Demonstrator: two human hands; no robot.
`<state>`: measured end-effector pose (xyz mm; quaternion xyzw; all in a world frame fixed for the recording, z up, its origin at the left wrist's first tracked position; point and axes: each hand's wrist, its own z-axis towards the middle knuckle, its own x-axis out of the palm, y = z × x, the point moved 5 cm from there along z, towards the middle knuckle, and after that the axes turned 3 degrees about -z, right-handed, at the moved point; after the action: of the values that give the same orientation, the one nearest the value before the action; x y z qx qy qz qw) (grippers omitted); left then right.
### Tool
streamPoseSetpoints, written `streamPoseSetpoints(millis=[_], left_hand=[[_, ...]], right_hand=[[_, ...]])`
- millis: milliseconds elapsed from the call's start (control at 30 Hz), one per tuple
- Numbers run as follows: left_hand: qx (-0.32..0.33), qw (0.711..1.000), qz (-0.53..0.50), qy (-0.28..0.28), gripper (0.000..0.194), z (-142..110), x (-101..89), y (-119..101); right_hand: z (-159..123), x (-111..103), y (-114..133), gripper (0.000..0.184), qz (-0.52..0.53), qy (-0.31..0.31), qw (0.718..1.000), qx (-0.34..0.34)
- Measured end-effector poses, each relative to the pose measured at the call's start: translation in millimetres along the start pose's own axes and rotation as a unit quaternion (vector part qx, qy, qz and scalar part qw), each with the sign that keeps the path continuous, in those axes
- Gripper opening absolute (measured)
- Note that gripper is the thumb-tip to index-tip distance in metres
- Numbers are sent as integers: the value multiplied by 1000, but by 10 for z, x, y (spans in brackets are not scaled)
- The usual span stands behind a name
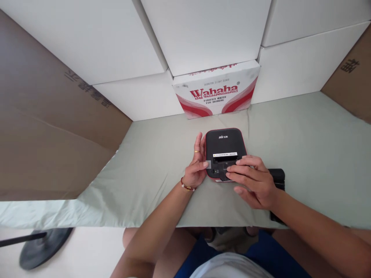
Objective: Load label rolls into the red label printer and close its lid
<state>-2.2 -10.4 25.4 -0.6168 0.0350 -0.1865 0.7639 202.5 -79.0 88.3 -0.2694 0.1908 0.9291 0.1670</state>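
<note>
A black label printer (225,143) with red trim lies on the cloth-covered table in front of me. It has a dark slot with a white warning sticker (225,155) along it. My left hand (197,166) grips the printer's left side, the thumb on its top edge by a small clear tab (208,165), the fingers along the side. My right hand (253,179) rests with stretched, slightly spread fingers over the printer's front right part. Under those fingertips is a dark panel or film, partly hidden; which of the two I cannot tell.
A white and red Wahaha water carton (217,90) stands behind the printer against white boxes (208,34). Brown cardboard (58,116) walls off the left, more cardboard (352,73) the right. A black object (277,179) lies beside my right wrist, partly covered. The pale green cloth (150,166) ends near my lap.
</note>
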Motion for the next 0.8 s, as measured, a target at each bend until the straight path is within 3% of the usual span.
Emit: streamPoseSetpoints(millis=[300, 567, 800], left_hand=[[-15, 999, -47, -10, 109, 69, -20, 25], [-28, 998, -40, -30, 91, 55, 43, 22], [-7, 996, -75, -50, 93, 56, 32, 142]], right_hand=[[-3, 6, -7, 32, 7, 12, 1000, -3], [-2, 30, -20, 34, 18, 7, 1000, 5], [17, 52, -5, 33, 0, -13, 1000, 14]])
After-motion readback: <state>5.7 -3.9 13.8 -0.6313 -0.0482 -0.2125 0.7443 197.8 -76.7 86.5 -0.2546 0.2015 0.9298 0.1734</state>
